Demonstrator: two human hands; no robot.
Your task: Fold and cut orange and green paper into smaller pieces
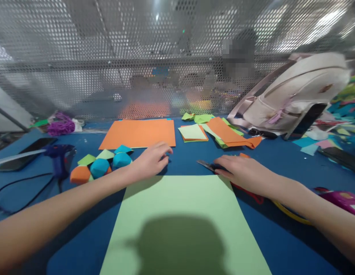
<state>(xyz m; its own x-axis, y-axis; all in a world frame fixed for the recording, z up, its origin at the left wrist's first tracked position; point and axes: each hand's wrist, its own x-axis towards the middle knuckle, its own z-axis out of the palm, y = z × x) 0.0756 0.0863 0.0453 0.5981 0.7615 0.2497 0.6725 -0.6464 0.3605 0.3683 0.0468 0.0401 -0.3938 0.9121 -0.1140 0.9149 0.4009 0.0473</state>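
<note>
A large pale green sheet of paper [180, 198] lies flat in front of me, with a head-shaped shadow on it. My left hand [153, 159] is just past the sheet's far left corner, fingers loosely bent, thumb apart, with nothing visible in them. At the far right corner, my right hand [237, 168] is closed over a pair of scissors [205, 165]. Their blades point left, and red shows below the hand; the palm hides most of the handles. Left of my left hand sits a cluster of folded orange, blue and green paper shapes [99, 167].
Orange sheets [140, 133] lie behind my left hand. Small square papers [193, 133] and orange strips [227, 131] are farther right. A blue glue gun [59, 158] with a cord stands left. A backpack [303, 91] leans against the perforated metal screen [166, 46]. Paper scraps lie far right.
</note>
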